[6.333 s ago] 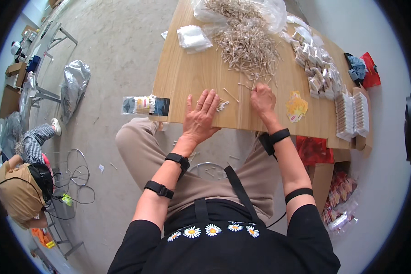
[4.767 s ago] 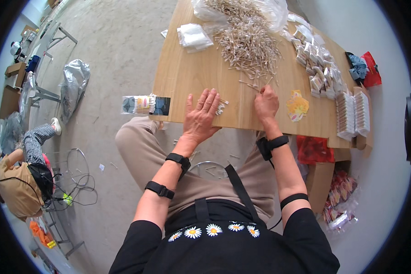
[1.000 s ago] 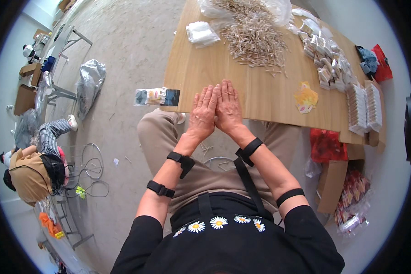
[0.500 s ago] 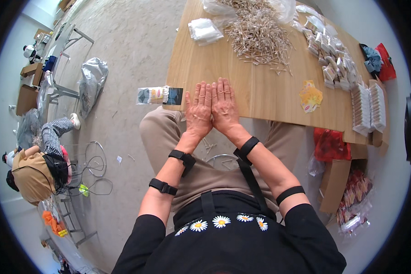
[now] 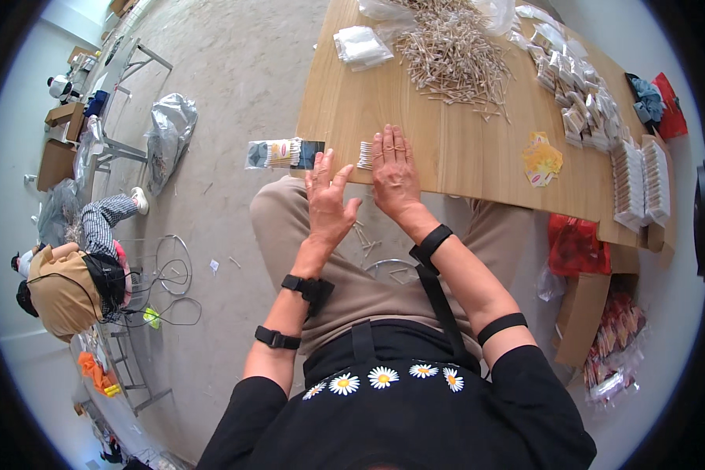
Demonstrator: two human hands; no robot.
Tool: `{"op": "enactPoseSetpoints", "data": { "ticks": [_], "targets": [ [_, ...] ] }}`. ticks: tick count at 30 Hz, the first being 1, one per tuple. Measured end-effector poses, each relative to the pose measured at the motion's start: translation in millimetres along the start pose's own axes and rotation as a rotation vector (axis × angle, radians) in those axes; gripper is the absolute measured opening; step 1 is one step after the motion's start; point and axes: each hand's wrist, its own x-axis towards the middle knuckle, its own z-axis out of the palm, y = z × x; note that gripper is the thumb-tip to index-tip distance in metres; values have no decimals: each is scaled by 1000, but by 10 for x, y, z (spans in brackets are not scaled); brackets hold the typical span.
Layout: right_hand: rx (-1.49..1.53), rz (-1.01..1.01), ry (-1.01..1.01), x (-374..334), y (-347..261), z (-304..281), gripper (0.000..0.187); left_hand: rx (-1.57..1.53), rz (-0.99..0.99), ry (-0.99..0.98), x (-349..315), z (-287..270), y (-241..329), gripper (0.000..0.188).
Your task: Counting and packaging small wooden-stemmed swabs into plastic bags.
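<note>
At the near edge of the wooden table, my right hand lies flat with its fingers together and straight. Left of its fingers a short row of cotton swabs shows; the rest of the row, if any, is hidden under the hand. My left hand has its fingers and thumb spread, holding nothing. Its fingertips are close to the dark end of a clear packet of cotton swabs with a yellow label, which sticks out past the table's left edge. A large heap of loose cotton swabs lies farther back.
Clear plastic bags are stacked left of the heap. Yellow printed cards lie to the right, near filled swab packs and upright rows of packs. An open carton stands below. Another person is at far left.
My hands, side by side before, have come apart. The left hand has moved left and toward me, its fingers spreading, and a row of swabs now shows beside the right hand.
</note>
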Motion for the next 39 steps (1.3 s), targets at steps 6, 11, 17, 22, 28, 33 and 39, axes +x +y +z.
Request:
{"op": "enactPoseSetpoints", "data": {
  "ticks": [6, 11, 17, 22, 28, 33, 39],
  "targets": [
    [22, 7, -32, 2, -22, -20, 83, -8, -6, -2, 63, 90, 2, 64],
    [26, 13, -45, -4, -23, -43, 82, 9, -19, -10, 72, 96, 26, 61],
    [41, 14, -2, -9, -4, 11, 78, 30, -21, -25, 51, 54, 85, 64],
    [11, 8, 18, -10, -8, 47, 72, 36, -1, -42, 151, 45, 94, 66],
    [-15, 5, 18, -10, -15, 43, 68, 25, -22, -39, 137, 92, 67, 65],
    [1, 15, 2, -5, -11, 7, 68, 48, -7, -54, 117, 75, 96, 66],
    [11, 14, -48, -6, -22, -47, 80, 36, -17, -42, 176, 55, 67, 64]
  ]
}}
